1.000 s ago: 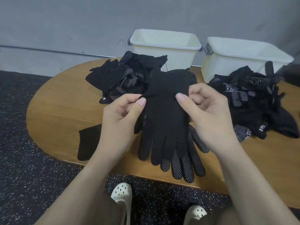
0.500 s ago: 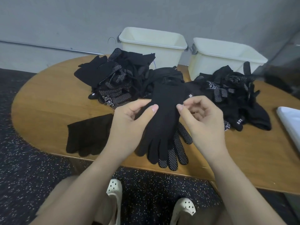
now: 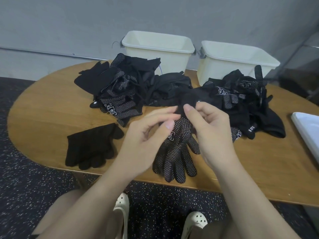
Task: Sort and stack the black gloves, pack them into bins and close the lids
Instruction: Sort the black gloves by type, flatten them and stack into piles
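Nearest the camera, two white clogs [image 3: 121,203] stand on the dark speckled floor [image 3: 25,187] below the edge of the wooden surface [image 3: 48,107]. Above that edge both bare forearms reach in. The left hand [image 3: 145,135] has its fingers [image 3: 168,125] loosely curled with thumb and forefinger close together; whether they actually pinch the cloth cannot be told. The right hand [image 3: 212,128] has its thumb and fingertips pressed together on the cuff of a black glove [image 3: 188,100], which bunches up just above the two hands.

Under the hands a dotted glove [image 3: 177,152] lies palm up on the surface, black knit covered in small white grip dots with a white square logo near the wrist, its fingers pointing toward the near edge. To the left, well apart, a plain black glove stack [image 3: 91,145] lies flat with no dots showing.

Farther back sit two loose heaps: a left glove pile [image 3: 120,88] and a right glove pile [image 3: 241,100], both mixing plain black backs with dotted palms and white logos. A white lid [image 3: 309,131] shows at the right edge. Behind the heaps, two cream bins, the left bin [image 3: 158,49] and the right bin [image 3: 236,64], stand uncovered against the grey wall [image 3: 155,12].
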`<act>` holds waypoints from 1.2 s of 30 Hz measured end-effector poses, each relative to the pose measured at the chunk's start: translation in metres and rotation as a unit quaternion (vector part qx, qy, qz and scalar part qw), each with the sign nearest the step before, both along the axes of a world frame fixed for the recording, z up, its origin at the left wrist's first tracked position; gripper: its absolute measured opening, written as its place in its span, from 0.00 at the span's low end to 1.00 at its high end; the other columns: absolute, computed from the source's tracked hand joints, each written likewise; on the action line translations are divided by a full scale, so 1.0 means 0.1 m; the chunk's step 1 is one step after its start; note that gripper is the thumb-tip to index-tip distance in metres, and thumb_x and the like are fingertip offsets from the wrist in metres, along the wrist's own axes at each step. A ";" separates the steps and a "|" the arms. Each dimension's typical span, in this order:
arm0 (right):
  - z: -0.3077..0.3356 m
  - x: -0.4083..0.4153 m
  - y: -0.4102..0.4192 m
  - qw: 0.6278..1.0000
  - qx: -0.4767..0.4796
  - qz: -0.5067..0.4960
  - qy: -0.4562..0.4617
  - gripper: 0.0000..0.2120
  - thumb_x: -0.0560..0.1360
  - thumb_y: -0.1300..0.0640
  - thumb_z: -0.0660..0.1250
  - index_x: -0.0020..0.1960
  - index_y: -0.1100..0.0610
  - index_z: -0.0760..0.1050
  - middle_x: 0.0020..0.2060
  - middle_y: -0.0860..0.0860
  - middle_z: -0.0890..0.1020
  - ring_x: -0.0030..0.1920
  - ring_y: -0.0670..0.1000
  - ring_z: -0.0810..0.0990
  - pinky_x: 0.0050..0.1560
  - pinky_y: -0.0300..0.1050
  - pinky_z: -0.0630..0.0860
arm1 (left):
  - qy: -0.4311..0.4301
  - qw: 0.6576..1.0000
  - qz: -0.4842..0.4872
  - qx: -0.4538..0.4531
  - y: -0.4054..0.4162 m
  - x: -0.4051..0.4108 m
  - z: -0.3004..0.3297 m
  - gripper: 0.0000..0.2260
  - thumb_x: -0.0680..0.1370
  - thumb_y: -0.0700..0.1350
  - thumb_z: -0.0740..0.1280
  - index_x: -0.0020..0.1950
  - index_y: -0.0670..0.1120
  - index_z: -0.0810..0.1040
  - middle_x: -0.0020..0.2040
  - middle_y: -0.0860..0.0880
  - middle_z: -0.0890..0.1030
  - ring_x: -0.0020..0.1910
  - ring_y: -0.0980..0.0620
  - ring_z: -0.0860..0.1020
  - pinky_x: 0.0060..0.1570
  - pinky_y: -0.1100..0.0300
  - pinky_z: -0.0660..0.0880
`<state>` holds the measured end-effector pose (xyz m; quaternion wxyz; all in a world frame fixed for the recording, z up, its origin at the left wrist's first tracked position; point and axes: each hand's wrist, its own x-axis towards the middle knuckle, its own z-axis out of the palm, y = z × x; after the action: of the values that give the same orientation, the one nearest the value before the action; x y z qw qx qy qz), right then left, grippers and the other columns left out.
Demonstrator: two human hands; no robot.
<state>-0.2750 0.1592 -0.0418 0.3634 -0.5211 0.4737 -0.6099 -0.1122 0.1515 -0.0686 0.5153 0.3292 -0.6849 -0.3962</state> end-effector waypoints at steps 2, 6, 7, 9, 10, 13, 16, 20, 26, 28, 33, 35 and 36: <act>0.03 -0.03 0.02 0.999 0.016 0.025 -0.030 0.16 0.80 0.60 0.70 0.34 0.51 0.80 0.31 0.48 0.78 0.36 0.49 0.75 0.39 0.47 0.71 | 0.018 0.999 0.018 0.035 -0.05 0.06 0.02 0.11 0.83 0.43 0.66 0.63 0.45 0.82 0.63 0.52 0.83 0.66 0.55 0.79 0.69 0.53 0.74; 0.11 -0.04 0.08 0.996 0.021 0.054 -0.067 0.10 0.79 0.58 0.71 0.40 0.50 0.85 0.39 0.53 0.85 0.43 0.54 0.81 0.47 0.54 0.77 | 0.079 0.975 -0.019 0.206 -0.10 0.15 0.05 0.21 0.76 0.52 0.75 0.67 0.48 0.79 0.61 0.51 0.85 0.64 0.54 0.81 0.71 0.47 0.73; 0.13 -0.04 0.11 0.995 0.021 0.061 -0.070 0.07 0.78 0.56 0.72 0.41 0.51 0.86 0.40 0.54 0.85 0.44 0.55 0.82 0.49 0.55 0.78 | 0.081 0.971 -0.045 0.219 -0.10 0.17 0.05 0.22 0.76 0.52 0.74 0.68 0.47 0.80 0.62 0.50 0.84 0.65 0.51 0.80 0.71 0.45 0.72; 0.13 -0.03 0.15 0.994 0.027 0.072 -0.074 0.05 0.76 0.55 0.74 0.42 0.53 0.85 0.41 0.58 0.84 0.44 0.57 0.81 0.49 0.56 0.77 | 0.104 0.963 -0.101 0.228 -0.07 0.21 0.07 0.18 0.80 0.49 0.68 0.67 0.42 0.80 0.63 0.42 0.83 0.66 0.45 0.80 0.71 0.42 0.72; 0.13 -0.03 0.17 0.994 0.030 0.079 -0.072 0.07 0.77 0.55 0.73 0.42 0.56 0.84 0.41 0.63 0.82 0.44 0.59 0.80 0.48 0.58 0.76 | 0.122 0.957 -0.117 0.236 -0.05 0.23 0.08 0.15 0.81 0.46 0.67 0.63 0.40 0.82 0.62 0.39 0.83 0.64 0.42 0.80 0.69 0.42 0.73; 0.13 -0.04 0.24 0.991 0.030 0.107 -0.074 0.17 0.76 0.53 0.74 0.43 0.68 0.75 0.40 0.75 0.73 0.44 0.60 0.74 0.47 0.60 0.70 | 0.147 0.948 -0.141 0.246 -0.02 0.33 0.09 0.06 0.76 0.44 0.72 0.48 0.42 0.85 0.48 0.40 0.85 0.48 0.46 0.84 0.51 0.50 0.81; 0.12 -0.06 0.31 0.989 0.043 0.124 -0.063 0.27 0.76 0.50 0.74 0.44 0.72 0.65 0.38 0.79 0.65 0.43 0.61 0.70 0.48 0.59 0.66 | 0.146 0.947 -0.162 0.235 0.02 0.41 0.10 0.06 0.73 0.46 0.73 0.43 0.44 0.82 0.40 0.44 0.83 0.38 0.51 0.82 0.41 0.60 0.80; 0.02 -0.10 0.32 0.988 0.079 0.128 -0.034 0.27 0.77 0.51 0.73 0.41 0.71 0.62 0.33 0.74 0.63 0.33 0.67 0.67 0.47 0.57 0.65 | 0.097 0.957 -0.162 0.219 0.03 0.43 0.09 0.09 0.76 0.48 0.72 0.39 0.46 0.82 0.38 0.45 0.81 0.37 0.53 0.79 0.40 0.62 0.77; -0.19 -0.21 0.04 0.989 0.109 0.058 0.078 0.09 0.80 0.57 0.71 0.41 0.59 0.80 0.39 0.59 0.85 0.43 0.52 0.82 0.52 0.59 0.78 | -0.028 0.979 -0.021 0.202 -0.10 0.21 0.00 0.11 0.80 0.43 0.71 0.38 0.44 0.81 0.35 0.43 0.85 0.35 0.51 0.82 0.43 0.58 0.80; -0.26 -0.25 -0.07 0.986 0.115 0.033 0.118 0.08 0.79 0.56 0.72 0.41 0.54 0.82 0.36 0.52 0.85 0.39 0.46 0.82 0.46 0.49 0.78 | -0.070 0.983 0.012 0.171 -0.16 0.17 -0.02 0.13 0.81 0.42 0.70 0.36 0.45 0.79 0.28 0.52 0.82 0.29 0.59 0.79 0.39 0.65 0.77; -0.29 -0.32 -0.24 0.977 0.166 0.045 0.124 0.07 0.78 0.54 0.74 0.42 0.54 0.81 0.35 0.48 0.85 0.32 0.41 0.79 0.33 0.33 0.70 | -0.108 0.982 0.051 0.144 -0.34 0.07 -0.08 0.16 0.82 0.42 0.69 0.35 0.50 0.76 0.25 0.57 0.78 0.26 0.64 0.76 0.33 0.70 0.71; -0.31 -0.35 -0.27 0.974 0.181 0.053 0.127 0.06 0.77 0.55 0.75 0.42 0.53 0.82 0.36 0.48 0.86 0.32 0.42 0.80 0.33 0.34 0.71 | -0.131 0.980 0.065 0.134 -0.40 0.06 -0.12 0.14 0.82 0.44 0.70 0.36 0.50 0.77 0.26 0.57 0.80 0.27 0.63 0.77 0.36 0.67 0.72; -0.31 -0.35 -0.28 0.972 0.185 0.054 0.130 0.07 0.77 0.56 0.75 0.40 0.52 0.82 0.36 0.49 0.87 0.33 0.43 0.82 0.35 0.36 0.73 | -0.144 0.978 0.073 0.130 -0.43 0.06 -0.15 0.13 0.82 0.45 0.70 0.36 0.49 0.77 0.27 0.55 0.81 0.28 0.61 0.78 0.37 0.65 0.73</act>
<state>-0.3105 0.1314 -0.0733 0.4213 -0.5448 0.5927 -0.4177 -0.1064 0.1083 -0.0839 0.3919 0.4957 -0.6686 -0.3921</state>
